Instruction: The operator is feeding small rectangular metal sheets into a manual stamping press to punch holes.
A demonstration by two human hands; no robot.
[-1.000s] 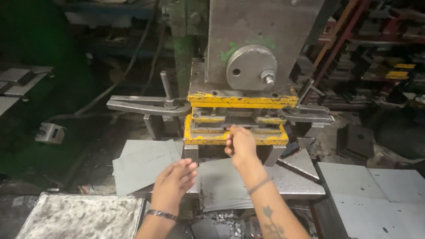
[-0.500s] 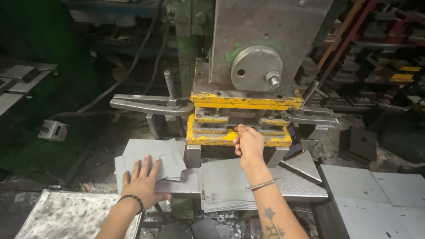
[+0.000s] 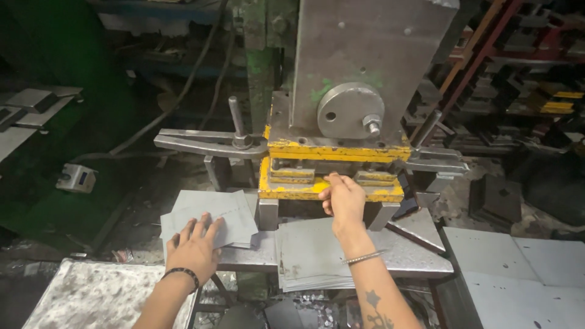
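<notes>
The left hand (image 3: 194,247) lies flat, fingers spread, on a stack of grey metal sheets (image 3: 207,213) at the surface's left edge. The right hand (image 3: 343,198), fingers curled, touches the yellow press die (image 3: 329,176); whether it grips anything cannot be told.

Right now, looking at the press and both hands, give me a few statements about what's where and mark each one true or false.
1. The left hand lies flat on the stack of grey metal sheets left of the press. True.
2. The right hand rests on the table, well clear of the machine. False: it reaches up to the yellow die block at the press opening.
3. A second stack of sheets lies under the right forearm. True.
4. The round steel disc on the press face is painted yellow. False: it is bare grey metal.
5. The left wrist wears a dark beaded bracelet. True.
</notes>
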